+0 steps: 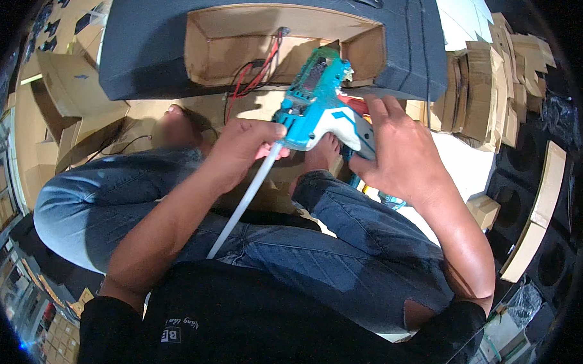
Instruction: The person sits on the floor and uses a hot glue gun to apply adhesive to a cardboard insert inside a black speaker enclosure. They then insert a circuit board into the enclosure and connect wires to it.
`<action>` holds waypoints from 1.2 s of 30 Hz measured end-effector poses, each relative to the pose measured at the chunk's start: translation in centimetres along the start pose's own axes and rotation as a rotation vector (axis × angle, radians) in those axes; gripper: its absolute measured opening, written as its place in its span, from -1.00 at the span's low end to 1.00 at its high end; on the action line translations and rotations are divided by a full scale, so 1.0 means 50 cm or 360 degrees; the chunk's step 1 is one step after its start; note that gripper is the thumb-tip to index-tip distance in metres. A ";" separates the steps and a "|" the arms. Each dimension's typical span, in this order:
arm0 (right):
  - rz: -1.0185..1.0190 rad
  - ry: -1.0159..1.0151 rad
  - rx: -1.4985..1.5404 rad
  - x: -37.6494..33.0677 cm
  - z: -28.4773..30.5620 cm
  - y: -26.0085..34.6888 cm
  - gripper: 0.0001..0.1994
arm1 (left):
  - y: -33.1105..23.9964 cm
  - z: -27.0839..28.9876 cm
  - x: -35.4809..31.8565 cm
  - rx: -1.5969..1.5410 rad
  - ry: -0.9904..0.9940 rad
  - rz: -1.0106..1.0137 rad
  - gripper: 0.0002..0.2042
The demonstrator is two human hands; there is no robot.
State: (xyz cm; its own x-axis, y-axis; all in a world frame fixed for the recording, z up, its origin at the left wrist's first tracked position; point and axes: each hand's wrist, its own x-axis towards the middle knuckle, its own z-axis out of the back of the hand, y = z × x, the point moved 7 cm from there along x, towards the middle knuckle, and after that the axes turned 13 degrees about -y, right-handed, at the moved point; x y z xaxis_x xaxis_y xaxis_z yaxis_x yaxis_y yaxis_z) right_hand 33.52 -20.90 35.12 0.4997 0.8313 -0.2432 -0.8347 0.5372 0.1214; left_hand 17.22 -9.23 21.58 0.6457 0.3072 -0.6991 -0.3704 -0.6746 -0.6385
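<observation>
A teal and white glue gun is held up in front of me, its nose toward an opening in a black box. From its rear end a long white glue stick slants down toward my lap. My left hand is closed on the stick where it enters the gun, the thumb against the gun's back. Something small and pink shows under those fingers. Around the end of the gun's handle, my right hand is closed; its palm side is partly hidden.
Red and black wires hang out of the box's wood-lined opening. Folded cardboard is stacked at the right, beside black round-faced units. An open carton stands at the left. My bent legs and bare feet are close below the gun.
</observation>
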 end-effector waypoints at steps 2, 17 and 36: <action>0.0032 -0.0018 -0.0053 0.002 0.010 0.006 -0.24 | -0.002 -0.008 -0.011 -0.0073 -0.0017 -0.0014 -0.66; 0.0548 -0.0390 -0.0349 0.043 0.055 0.114 -0.32 | -0.007 0.004 -0.136 -0.0003 -0.0056 -0.0119 -0.66; 0.0911 -0.0695 -0.0544 0.123 0.052 0.178 -0.58 | -0.017 0.044 -0.106 -0.0346 -0.0112 -0.0395 -0.72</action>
State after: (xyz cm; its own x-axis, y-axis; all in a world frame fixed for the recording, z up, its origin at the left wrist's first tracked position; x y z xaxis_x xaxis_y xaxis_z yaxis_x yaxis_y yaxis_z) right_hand 29.76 -10.62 37.21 -0.0419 0.9836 0.1754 -0.9786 -0.0050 -0.2055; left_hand 12.64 -8.80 25.12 0.6478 0.5204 -0.5563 -0.0515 -0.6986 -0.7136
